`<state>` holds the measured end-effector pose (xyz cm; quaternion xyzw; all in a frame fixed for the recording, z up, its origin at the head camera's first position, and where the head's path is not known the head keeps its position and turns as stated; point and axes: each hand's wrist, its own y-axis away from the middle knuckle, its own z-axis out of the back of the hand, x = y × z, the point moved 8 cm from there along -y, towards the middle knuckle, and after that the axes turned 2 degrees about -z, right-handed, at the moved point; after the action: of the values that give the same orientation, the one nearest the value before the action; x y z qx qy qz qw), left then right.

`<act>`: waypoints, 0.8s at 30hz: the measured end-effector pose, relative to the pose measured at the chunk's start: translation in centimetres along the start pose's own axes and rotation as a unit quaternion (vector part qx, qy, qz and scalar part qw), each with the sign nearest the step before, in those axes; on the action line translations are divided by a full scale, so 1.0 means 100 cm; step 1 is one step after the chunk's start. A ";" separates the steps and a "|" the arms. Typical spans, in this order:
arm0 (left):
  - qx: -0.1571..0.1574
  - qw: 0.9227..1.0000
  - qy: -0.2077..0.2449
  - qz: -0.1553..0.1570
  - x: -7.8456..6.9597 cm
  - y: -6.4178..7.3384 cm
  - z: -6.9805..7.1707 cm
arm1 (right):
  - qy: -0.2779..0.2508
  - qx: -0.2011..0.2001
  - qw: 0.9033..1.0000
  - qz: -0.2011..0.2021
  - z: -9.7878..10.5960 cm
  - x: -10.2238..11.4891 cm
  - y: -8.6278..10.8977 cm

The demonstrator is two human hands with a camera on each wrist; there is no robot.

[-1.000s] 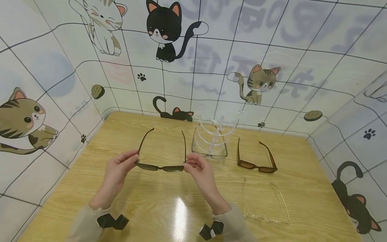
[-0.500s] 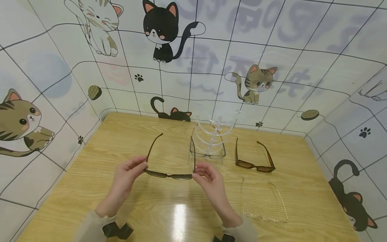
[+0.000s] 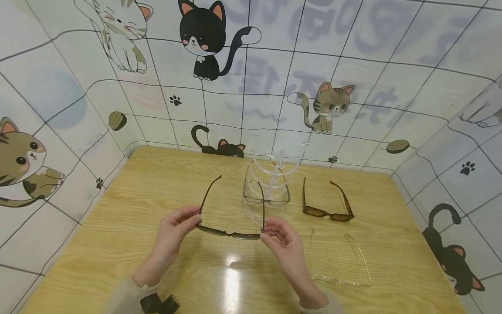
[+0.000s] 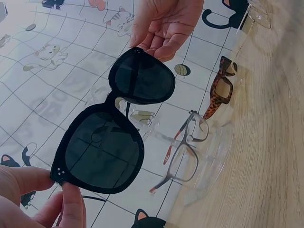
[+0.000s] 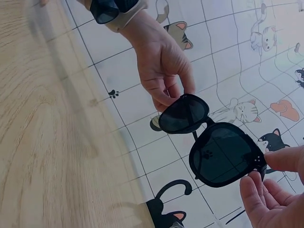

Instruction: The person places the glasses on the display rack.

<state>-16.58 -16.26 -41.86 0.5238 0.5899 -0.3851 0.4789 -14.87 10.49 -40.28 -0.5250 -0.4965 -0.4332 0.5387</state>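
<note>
Both hands hold a pair of black sunglasses (image 3: pixel 229 234) in the air above the table, one hand at each end of the front. My left hand (image 3: pixel 172 235) pinches the left hinge corner between thumb and fingers. At the opposite hinge corner, the thumb and fingers of my right hand (image 3: pixel 286 248) pinch the frame. The temples are unfolded and point away from me. Dark lenses with small dots at the corner show in the left wrist view, where the sunglasses (image 4: pixel 102 147) fill the middle. The right wrist view has the same sunglasses (image 5: pixel 223 154) between both hands.
Behind the right hand, a clear display stand (image 3: pixel 274 174) bears grey-framed eyeglasses (image 3: pixel 266 201). Brown tortoiseshell sunglasses (image 3: pixel 329 214) lie to its right on the wooden table (image 3: pixel 157 174). Thin gold-rimmed glasses (image 3: pixel 341 281) lie nearer, at the right. Cat-patterned walls (image 3: pixel 266 109) enclose the table.
The sunglasses, held by both hands, have moved right and a little toward me. The head view has shifted slightly. The other glasses stay in place on the table.
</note>
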 end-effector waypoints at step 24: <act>0.034 0.999 -0.013 0.022 0.012 -0.005 -0.046 | 0.010 -0.049 0.998 0.033 0.040 0.011 0.019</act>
<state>-17.79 -11.61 -41.95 0.5475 0.5587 -0.4010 0.4768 -13.17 14.66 -39.58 -0.5628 -0.4518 -0.4443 0.5307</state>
